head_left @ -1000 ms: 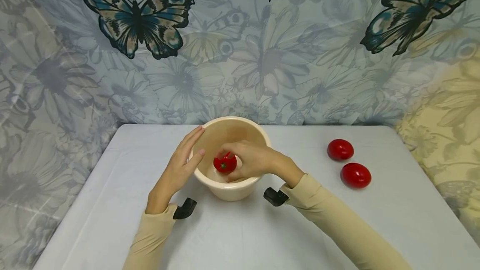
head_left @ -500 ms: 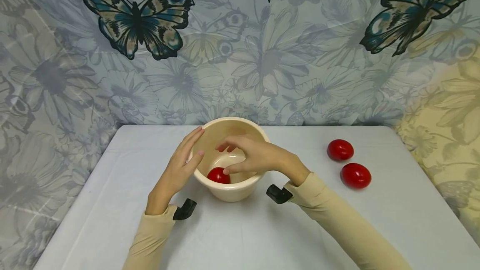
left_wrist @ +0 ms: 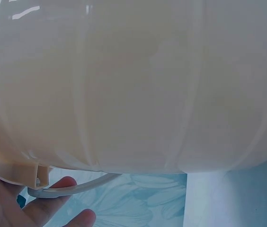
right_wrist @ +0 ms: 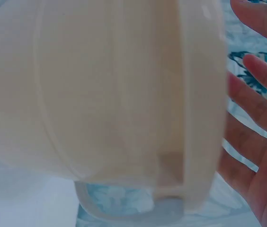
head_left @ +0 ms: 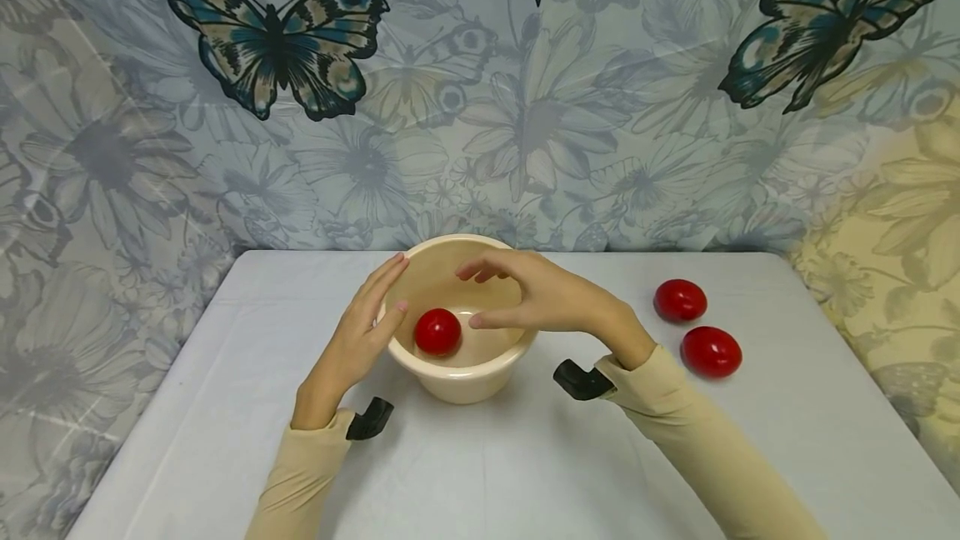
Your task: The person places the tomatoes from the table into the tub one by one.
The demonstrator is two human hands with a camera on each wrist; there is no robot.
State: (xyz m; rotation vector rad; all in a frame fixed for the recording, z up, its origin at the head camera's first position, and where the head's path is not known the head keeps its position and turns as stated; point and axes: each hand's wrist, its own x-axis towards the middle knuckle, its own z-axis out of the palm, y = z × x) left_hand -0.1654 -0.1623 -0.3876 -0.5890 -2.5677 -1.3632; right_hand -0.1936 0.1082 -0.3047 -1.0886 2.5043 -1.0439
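A cream plastic bucket point(head_left: 461, 390) stands on the table with one red tomato point(head_left: 438, 332) lying inside, against the left of its floor. My left hand point(head_left: 356, 340) rests at the bucket's left rim, fingers straight and thumb over the edge. In the left wrist view its fingers lie by the grey bail handle point(left_wrist: 84, 188). Over the bucket's right rim hovers my right hand point(head_left: 540, 294), fingers spread and holding nothing. The right wrist view shows those fingers point(right_wrist: 266, 71) beyond the rim, with the handle point(right_wrist: 119, 217) hanging at the far side.
Two more red tomatoes, a farther one point(head_left: 680, 300) and a nearer one point(head_left: 712, 351), lie to the right on the white-covered table point(head_left: 480, 482). Close behind the table hangs a butterfly-and-flower-patterned cloth point(head_left: 525, 148).
My right hand has let go of the tomato inside the bucket and drawn up and to the right. The tomato rolled toward the bucket's near left. My left hand stayed put.
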